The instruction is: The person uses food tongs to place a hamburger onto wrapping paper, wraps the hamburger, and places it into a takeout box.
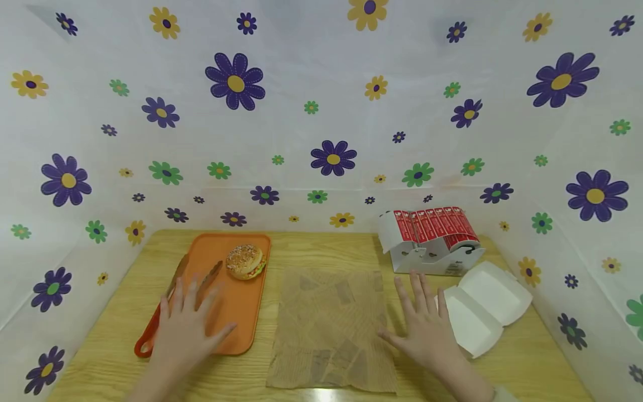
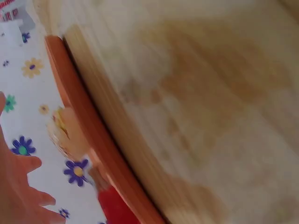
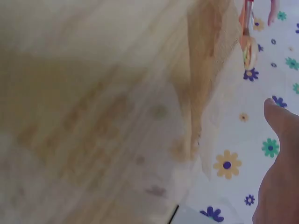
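Note:
My left hand (image 1: 183, 329) is spread over the lower left part of an orange tray (image 1: 233, 335), fingers apart and nothing in them. Under and beside it lie red-handled tongs (image 1: 149, 332), their handle partly hidden by the hand. A seeded burger (image 1: 245, 261) sits at the tray's upper right. To the right, my right hand (image 1: 427, 329) is spread with straight fingers, holding nothing, between a brown paper sheet (image 1: 329, 324) and an open white clamshell box (image 1: 494, 293). Its thumb overlaps the sheet's right edge in the head view.
At the back right stands a white cardboard holder (image 1: 432, 262) with several red-and-white packets (image 1: 437, 223). A white flowered sheet (image 1: 301, 128) walls the wooden table (image 1: 321, 251) at the back and both sides.

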Available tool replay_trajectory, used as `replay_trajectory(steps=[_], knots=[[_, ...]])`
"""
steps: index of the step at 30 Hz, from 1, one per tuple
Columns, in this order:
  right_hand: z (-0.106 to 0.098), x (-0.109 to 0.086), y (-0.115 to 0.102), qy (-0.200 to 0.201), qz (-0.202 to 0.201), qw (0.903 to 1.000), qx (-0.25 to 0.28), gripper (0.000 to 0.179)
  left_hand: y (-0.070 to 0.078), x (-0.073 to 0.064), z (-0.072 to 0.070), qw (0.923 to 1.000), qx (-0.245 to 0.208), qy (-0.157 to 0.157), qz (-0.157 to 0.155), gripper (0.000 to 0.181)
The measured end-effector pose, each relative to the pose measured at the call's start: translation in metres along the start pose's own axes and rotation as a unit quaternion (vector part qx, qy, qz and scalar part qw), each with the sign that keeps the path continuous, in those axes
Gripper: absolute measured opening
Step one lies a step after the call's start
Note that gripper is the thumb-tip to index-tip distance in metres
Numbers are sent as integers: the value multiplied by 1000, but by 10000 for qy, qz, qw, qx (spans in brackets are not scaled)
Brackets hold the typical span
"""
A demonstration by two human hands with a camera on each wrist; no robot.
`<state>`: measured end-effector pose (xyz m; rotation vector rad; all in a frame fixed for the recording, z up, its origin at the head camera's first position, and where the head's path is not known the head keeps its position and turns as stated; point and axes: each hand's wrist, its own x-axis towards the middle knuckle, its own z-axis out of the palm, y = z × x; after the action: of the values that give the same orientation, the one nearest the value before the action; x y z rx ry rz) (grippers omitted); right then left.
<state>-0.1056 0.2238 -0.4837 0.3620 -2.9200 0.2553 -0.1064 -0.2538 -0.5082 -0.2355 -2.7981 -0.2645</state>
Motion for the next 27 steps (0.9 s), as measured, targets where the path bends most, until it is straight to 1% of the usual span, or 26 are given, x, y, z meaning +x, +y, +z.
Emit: replay_trajectory(steps=[6, 8, 12, 15, 18, 22, 25, 27], knots=[[17, -4, -8, 81, -339, 9994, -8, 111, -26, -2, -2, 9997, -13, 30, -238, 94], [23, -5, -10, 171, -502, 9986, 21, 113, -35, -3, -2, 9995, 25, 101, -284, 94], [32, -5, -15, 352, -884, 9955, 13, 113, -49, -7, -2, 9983, -77, 410, -408, 92], [36, -6, -18, 318, -1071, 9937, -102, 111, -56, -9, 0, 9969, -279, 522, -511, 92], [38, -8, -21, 140, -1194, 9927, -17, 108, -61, -10, 2, 9950, -502, 454, -733, 94], [42, -9, -24, -25, -1359, 9906, 170, 106, -64, -11, 1, 9882, -906, 281, -1200, 98], [45, -11, -25, -86, -1465, 9889, 218, 105, -64, -10, 0, 9795, -1279, 135, -1553, 102], [46, -12, -25, -152, -1546, 9875, 250, 105, -63, -9, -1, 9735, -1492, 36, -1734, 102]])
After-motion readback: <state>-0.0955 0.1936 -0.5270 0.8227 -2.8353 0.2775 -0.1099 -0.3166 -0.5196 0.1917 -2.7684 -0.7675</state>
